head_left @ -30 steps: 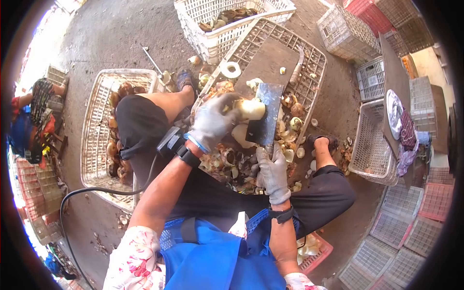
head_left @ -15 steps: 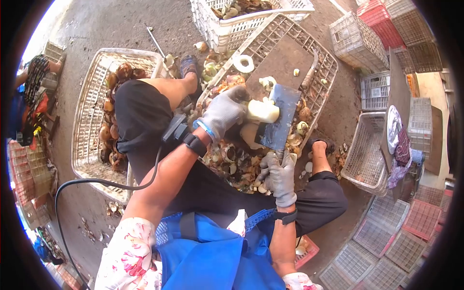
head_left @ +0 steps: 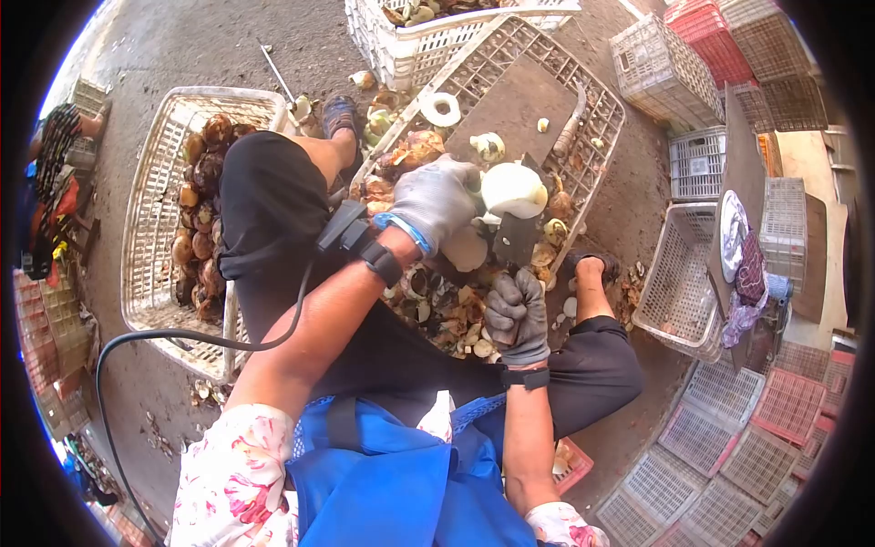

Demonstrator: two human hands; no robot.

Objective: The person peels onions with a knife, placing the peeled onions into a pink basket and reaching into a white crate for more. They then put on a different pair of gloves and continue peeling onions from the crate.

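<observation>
My left hand [head_left: 436, 205], in a grey glove, is closed at the left side of a large peeled white onion [head_left: 515, 190], its fingertips partly hidden. In my gloved right hand [head_left: 517, 316], the fingers are wrapped round the handle of a cleaver. The dark cleaver blade [head_left: 518, 241] points away from me, turned nearly edge-on, and its far part lies behind the onion. Beneath both is a brown board [head_left: 529, 105] on an upturned plastic crate [head_left: 609, 137]. A smaller peeled piece [head_left: 488, 146] lies beyond the onion.
A crate of brown onions [head_left: 146, 264] stands at my left. Beyond the board is a white crate [head_left: 374, 50] with peelings. A hooked knife [head_left: 571, 123] and a white ring [head_left: 441, 109] lie on the upturned crate. Skins [head_left: 456, 319] cover the ground between my legs. Stacked crates [head_left: 670, 77] stand right.
The onion has been turned, showing a rounder side, and sits slightly higher. The cleaver blade has swung from flat and broad to nearly edge-on. My right fist has rotated.
</observation>
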